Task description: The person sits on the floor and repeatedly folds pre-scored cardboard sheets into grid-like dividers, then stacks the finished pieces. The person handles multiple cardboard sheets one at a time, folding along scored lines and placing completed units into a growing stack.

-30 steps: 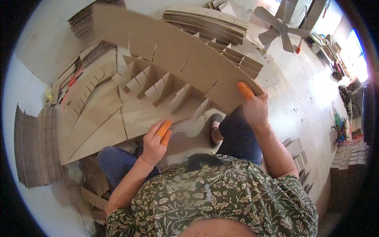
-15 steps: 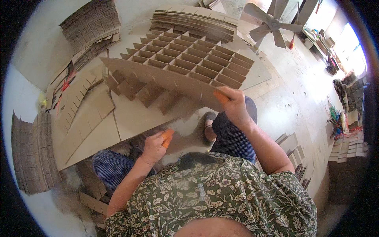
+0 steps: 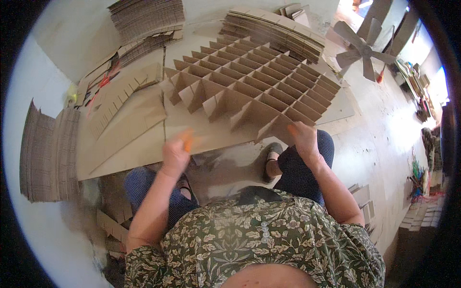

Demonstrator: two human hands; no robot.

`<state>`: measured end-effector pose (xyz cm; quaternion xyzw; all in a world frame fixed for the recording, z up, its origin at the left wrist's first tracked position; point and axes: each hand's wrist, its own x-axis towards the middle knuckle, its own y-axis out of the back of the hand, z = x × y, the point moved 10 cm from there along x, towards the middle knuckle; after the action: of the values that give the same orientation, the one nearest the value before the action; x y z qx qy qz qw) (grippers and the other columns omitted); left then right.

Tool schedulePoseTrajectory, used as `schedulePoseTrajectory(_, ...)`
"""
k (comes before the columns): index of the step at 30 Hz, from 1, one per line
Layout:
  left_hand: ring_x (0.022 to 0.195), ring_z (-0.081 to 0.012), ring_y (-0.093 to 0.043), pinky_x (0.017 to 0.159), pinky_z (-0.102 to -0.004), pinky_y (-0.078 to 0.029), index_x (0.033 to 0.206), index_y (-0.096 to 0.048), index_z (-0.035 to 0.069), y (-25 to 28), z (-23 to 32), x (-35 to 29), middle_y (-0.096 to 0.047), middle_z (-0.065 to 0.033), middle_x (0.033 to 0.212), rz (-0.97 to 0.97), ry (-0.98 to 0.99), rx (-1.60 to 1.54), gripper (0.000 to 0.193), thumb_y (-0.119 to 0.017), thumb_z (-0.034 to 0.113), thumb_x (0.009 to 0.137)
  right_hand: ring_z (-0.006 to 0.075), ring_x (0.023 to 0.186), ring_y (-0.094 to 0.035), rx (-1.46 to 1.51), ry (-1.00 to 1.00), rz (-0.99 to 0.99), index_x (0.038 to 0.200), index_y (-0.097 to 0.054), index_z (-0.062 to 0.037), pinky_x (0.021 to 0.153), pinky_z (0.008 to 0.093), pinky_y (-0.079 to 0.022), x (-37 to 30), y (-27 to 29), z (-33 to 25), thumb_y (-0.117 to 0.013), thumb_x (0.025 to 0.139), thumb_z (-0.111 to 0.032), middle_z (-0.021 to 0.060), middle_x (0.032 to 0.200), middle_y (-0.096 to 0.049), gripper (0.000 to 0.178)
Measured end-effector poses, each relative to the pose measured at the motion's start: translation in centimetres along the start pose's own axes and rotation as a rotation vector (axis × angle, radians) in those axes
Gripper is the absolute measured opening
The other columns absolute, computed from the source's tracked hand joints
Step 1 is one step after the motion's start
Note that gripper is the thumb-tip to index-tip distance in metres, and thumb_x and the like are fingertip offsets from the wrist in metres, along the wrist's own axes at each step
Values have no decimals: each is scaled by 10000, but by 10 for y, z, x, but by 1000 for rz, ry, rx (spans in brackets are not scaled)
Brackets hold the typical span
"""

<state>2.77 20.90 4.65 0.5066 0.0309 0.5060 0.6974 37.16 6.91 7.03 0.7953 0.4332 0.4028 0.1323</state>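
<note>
A brown cardboard divider grid [image 3: 252,72] of interlocked strips lies on the low work board [image 3: 201,132] in front of me. My right hand [image 3: 306,140], with orange finger covers, pinches the near right end of the grid's nearest strip. Several cross-strip ends stick out toward me along the grid's near left side. My left hand [image 3: 176,152], also with orange finger covers, hovers over the board's near edge, apart from the grid. Motion smears its fingers, so I cannot tell what they hold. Loose slotted cardboard strips [image 3: 127,117] lie to its left.
A stack of flat cardboard strips [image 3: 273,31] stands behind the grid. More cardboard stacks [image 3: 146,21] rest against the wall, with another stack [image 3: 50,151] at far left. A fan [image 3: 362,50] stands at the back right. My knees flank the board's near edge.
The long near strip, earlier raised in front of the cross-strips, now sits down among them. My right hand stays on its end. My left hand has moved up and forward; the view has shifted.
</note>
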Motion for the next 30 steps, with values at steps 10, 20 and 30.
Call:
schedulePoseTrajectory(10, 1028, -346, -587, 872, -438, -476, 1252, -540, 84, 36, -158, 44, -596, -165, 1176, -151, 180, 597, 446, -604, 314, 876, 182, 593, -580, 20, -79, -98, 862, -648, 25, 563, 305, -453, -11, -13, -4, -637, 842, -62, 147, 704, -632, 89)
schedulePoseTrajectory(20, 821, -245, -640, 736, -380, -488, 1082, -667, 48, 67, -204, 34, -688, -133, 983, 104, 608, 64, 330, -643, 296, 865, 309, 939, -637, -85, 38, 14, 1113, -599, 10, 774, 336, -505, -11, 17, -46, -656, 831, -75, 186, 1066, -631, 299)
schedulePoseTrajectory(30, 943, -195, -634, 863, -296, -475, 1103, -660, 14, 153, -37, 34, -677, -106, 1040, 642, 32, 198, 231, -610, 65, 884, 257, 936, -642, 210, 117, -112, 1086, -614, 25, 787, 312, -505, 17, 13, -120, -631, 862, -80, 167, 1037, -649, 248)
